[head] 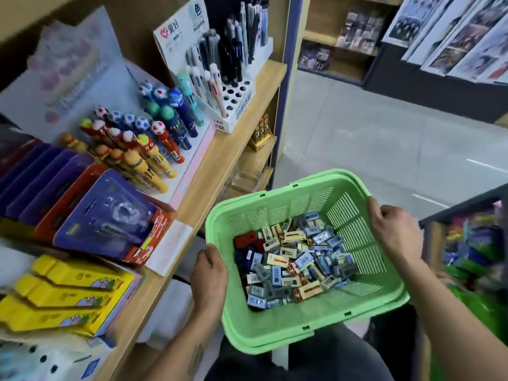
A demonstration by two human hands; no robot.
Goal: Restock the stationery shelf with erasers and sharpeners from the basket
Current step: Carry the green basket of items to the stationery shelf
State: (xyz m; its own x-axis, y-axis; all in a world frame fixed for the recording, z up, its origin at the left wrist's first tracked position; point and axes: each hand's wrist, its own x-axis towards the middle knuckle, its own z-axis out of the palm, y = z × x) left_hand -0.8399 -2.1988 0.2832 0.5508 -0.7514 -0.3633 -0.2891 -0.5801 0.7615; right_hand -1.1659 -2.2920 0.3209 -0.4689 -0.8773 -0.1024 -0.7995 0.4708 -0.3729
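Erasers and sharpeners point(295, 261) lie heaped in the bottom of a green plastic basket point(275, 210), small wrapped blocks in blue, grey, cream and a few red and dark ones; which are erasers and which sharpeners cannot be told. Both hands hold the basket in the air, just off the front edge of the wooden stationery shelf point(220, 158). At the basket's left rim the left hand point(209, 279) grips with its fingers curled over the edge. Along the right rim the right hand point(395, 229) clamps on, its thumb at the rim's top. On the shelf stand novelty pens with character tops point(132, 144), a white pen display rack point(220, 78) toward its far end, blue and red blister packs point(110, 215), and yellow boxes point(63, 295) near its close end.
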